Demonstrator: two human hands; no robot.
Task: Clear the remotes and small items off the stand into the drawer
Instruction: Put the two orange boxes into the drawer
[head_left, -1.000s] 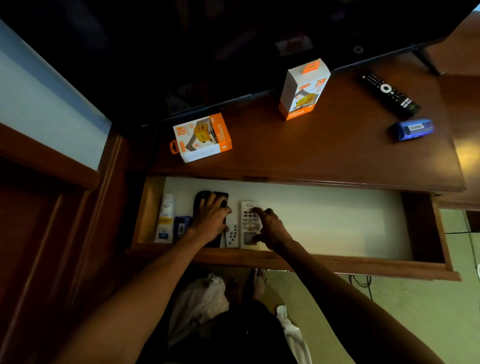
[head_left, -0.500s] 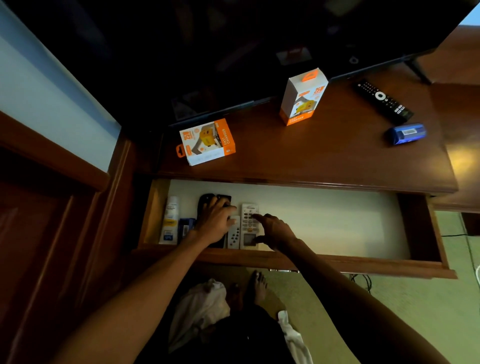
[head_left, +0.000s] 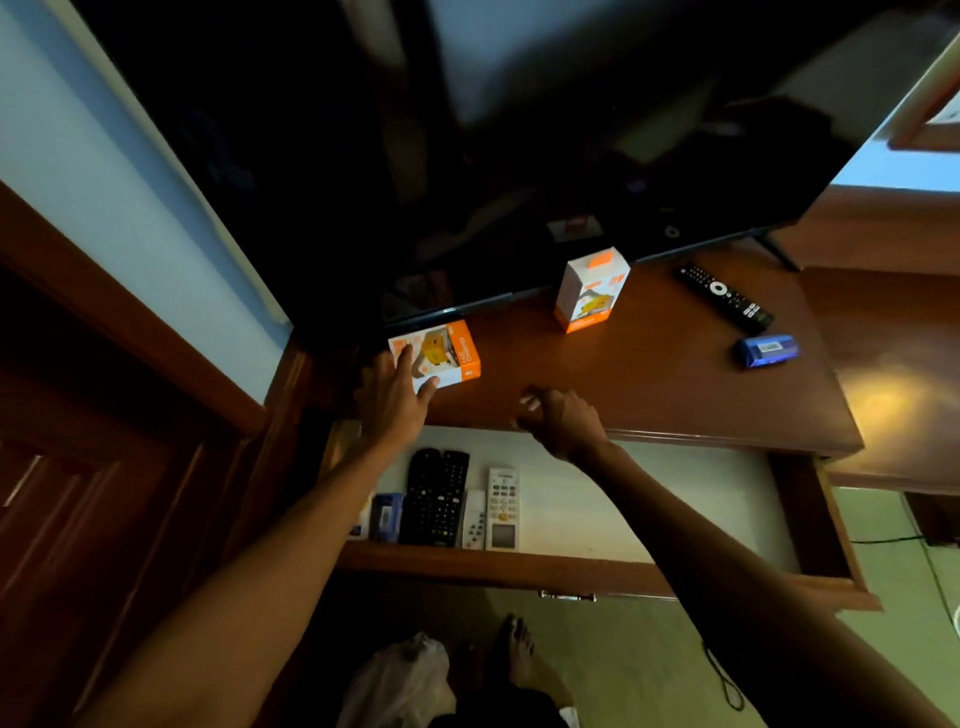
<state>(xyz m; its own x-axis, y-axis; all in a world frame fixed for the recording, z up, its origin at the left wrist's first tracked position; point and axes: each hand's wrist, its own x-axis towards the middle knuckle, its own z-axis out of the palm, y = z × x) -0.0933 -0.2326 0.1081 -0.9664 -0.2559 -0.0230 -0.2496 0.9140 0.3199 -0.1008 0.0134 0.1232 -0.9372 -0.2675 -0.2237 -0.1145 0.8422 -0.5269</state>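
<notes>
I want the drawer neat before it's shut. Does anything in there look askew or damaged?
Nothing stands out. In the drawer, the black remote, the small white remote and the white remote lie side by side, roughly parallel, at the left end.

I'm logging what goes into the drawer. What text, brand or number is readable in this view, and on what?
"FAST CHARGER", only roughly legible, on the lying orange box under the left hand.
Upright orange box: print blurred.
Black remote, blue item, drawer remotes: too small.
</notes>
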